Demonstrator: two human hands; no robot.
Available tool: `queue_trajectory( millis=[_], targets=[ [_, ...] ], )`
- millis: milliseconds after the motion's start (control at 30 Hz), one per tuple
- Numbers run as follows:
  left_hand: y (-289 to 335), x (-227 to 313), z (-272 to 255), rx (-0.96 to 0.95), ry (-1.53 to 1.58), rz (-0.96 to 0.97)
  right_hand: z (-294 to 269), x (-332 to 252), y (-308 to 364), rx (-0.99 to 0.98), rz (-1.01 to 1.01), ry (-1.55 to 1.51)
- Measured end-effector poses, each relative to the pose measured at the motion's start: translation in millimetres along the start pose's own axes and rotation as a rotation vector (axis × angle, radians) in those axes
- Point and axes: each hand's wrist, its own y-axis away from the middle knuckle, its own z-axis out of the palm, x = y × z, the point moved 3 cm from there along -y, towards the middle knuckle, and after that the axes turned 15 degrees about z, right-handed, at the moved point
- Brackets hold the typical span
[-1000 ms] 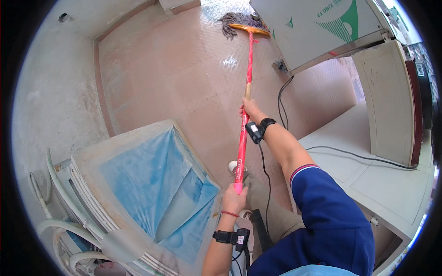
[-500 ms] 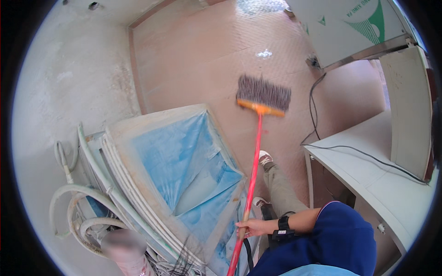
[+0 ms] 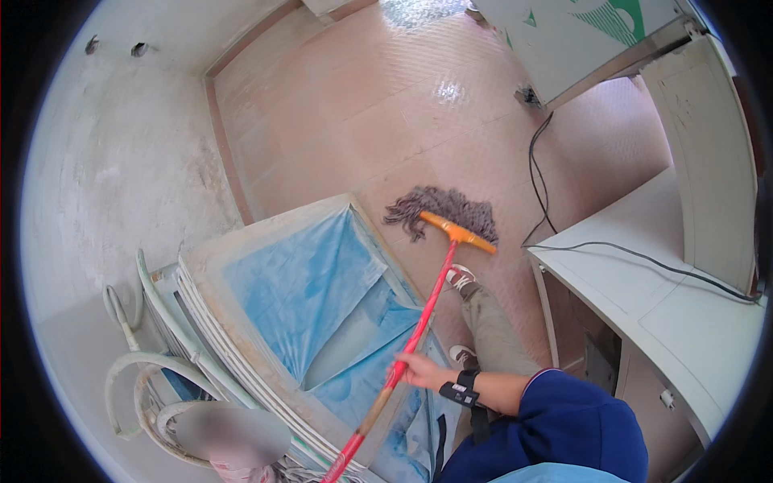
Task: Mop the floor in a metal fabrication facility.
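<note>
A string mop with grey-brown strands [image 3: 451, 208] and an orange head bar [image 3: 457, 232] lies against the pinkish tiled floor, its strands spread out beyond the bar. From the bar a red handle [image 3: 427, 310] slants down to the lower left and leaves the picture at the bottom edge. My right hand [image 3: 415, 372] is closed around the handle near its middle, with a black band on that wrist. My left hand is out of view, as is the handle's upper end.
Beside the mop on the left leans a stack of panels under blue film [image 3: 306, 266], with pale hoses [image 3: 165, 314] against the wall. Right stand a white cabinet [image 3: 636, 282] and a film-covered metal unit [image 3: 580, 48]. A black cable [image 3: 538, 173] trails along the floor. My shoe [image 3: 460, 276] is near the head bar.
The mop head has come nearer to my feet, its strands now fanned sideways. My right hand has moved up and slightly left, and the handle leans more.
</note>
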Motion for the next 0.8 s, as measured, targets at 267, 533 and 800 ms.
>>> queue_trajectory(
  millis=[267, 533, 800],
  targets=[
    [-167, 104, -192, 0.549, -0.175, 0.457, -19, -184, 87, -0.111, -0.758, -0.036],
    [-275, 383, -349, 0.710, 0.246, 1.011, -88, -343, 242, 0.175, -1.189, -0.232],
    [-244, 467, -273, 0.636, 0.506, 1.092, -110, -306, 261, 0.706, -1.168, -0.065]
  ],
)
